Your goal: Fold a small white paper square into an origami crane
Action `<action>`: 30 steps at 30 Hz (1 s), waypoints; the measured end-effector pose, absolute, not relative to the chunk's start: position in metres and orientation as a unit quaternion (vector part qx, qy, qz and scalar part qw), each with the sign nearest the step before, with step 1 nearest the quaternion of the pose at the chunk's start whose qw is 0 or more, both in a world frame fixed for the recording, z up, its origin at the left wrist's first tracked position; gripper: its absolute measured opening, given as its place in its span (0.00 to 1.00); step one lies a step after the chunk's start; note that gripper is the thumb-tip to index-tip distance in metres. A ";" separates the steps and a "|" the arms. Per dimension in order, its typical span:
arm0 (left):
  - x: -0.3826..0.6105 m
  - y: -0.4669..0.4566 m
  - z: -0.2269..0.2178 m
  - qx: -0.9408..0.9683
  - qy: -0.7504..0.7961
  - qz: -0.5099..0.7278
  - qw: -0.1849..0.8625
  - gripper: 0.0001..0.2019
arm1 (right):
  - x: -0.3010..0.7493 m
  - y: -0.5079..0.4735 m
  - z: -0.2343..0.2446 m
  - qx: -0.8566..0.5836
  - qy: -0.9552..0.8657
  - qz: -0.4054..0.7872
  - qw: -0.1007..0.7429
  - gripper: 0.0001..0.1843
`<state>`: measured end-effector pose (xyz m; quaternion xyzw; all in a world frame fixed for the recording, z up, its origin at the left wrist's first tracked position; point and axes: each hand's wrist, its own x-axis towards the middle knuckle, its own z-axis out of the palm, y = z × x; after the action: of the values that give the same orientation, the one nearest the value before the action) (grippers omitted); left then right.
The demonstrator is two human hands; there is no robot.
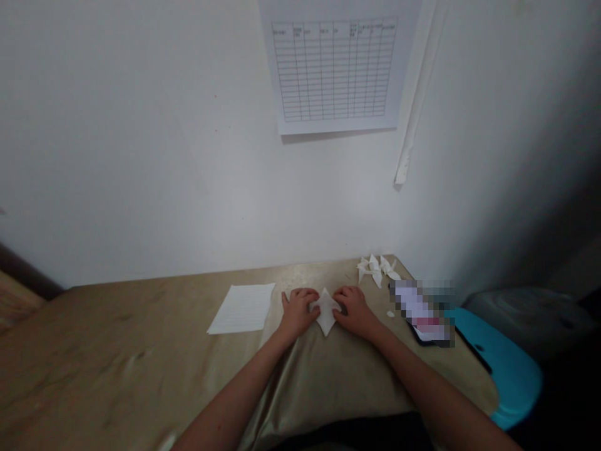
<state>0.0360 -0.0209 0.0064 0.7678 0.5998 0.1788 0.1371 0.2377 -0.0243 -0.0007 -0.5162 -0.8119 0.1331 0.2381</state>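
Observation:
A small white folded paper (325, 312), shaped like a diamond with a point toward me, lies on the tan cloth-covered table (141, 363). My left hand (297, 311) rests on its left edge with fingers curled, pinching the paper. My right hand (355, 309) presses its right edge, fingers curled down onto it. Both forearms reach in from the bottom of the view.
A lined white sheet (243, 307) lies left of my hands. Several folded white paper figures (375, 268) sit at the table's back right corner. A blurred object (425, 312) lies to the right, above a turquoise stool (502, 366). A table chart (334, 70) hangs on the wall.

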 end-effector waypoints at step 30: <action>0.025 -0.023 0.012 0.813 0.546 0.133 0.151 0.28 | 0.258 -0.021 0.004 -0.424 -0.822 0.264 0.275 0.21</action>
<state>0.0246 -0.0234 0.0121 0.8132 0.5460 0.1329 0.1513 0.2577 -0.0215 0.0038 -0.4241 -0.8215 0.2640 0.2750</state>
